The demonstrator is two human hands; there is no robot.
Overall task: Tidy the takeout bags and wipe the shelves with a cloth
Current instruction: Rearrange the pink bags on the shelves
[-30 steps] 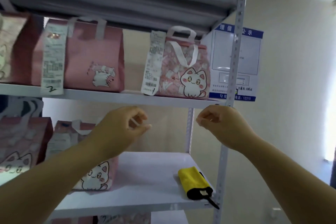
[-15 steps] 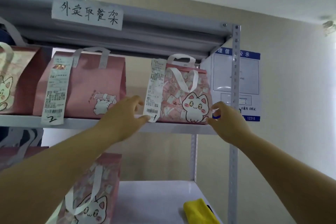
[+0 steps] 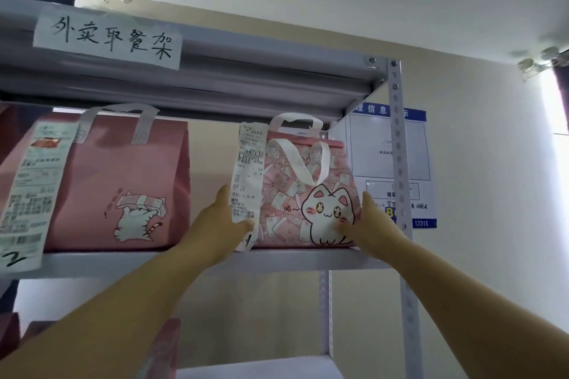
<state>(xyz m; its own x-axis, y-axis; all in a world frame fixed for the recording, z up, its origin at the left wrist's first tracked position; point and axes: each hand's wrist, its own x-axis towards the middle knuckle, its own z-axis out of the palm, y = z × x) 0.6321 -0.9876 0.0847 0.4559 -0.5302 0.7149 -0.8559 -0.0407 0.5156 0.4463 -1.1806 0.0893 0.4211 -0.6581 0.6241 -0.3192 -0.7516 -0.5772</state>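
A pink patterned takeout bag with a white cat [image 3: 295, 191] stands at the right end of the upper shelf [image 3: 277, 260]. A long receipt [image 3: 248, 175] marked 1 hangs down its left front. My left hand [image 3: 220, 224] holds the bag's left side, thumb pressed on the receipt's lower end. My right hand [image 3: 371, 223] holds the bag's right side, thumb on the front by the cat. A plain pink bag [image 3: 123, 181] with a receipt marked 2 [image 3: 34, 194] stands to the left. The cloth is out of view.
A metal upright [image 3: 400, 194] stands just right of my right hand. Above hangs the top shelf with a handwritten paper label [image 3: 107, 38]. A blue notice [image 3: 423, 169] is on the wall behind. Below are a lower shelf [image 3: 261, 368] and another pink bag [image 3: 164, 348].
My view has tilted up and closer to the upper shelf. Both hands rose from below that shelf and took hold of the cat bag's two sides. The yellow cloth has left the view.
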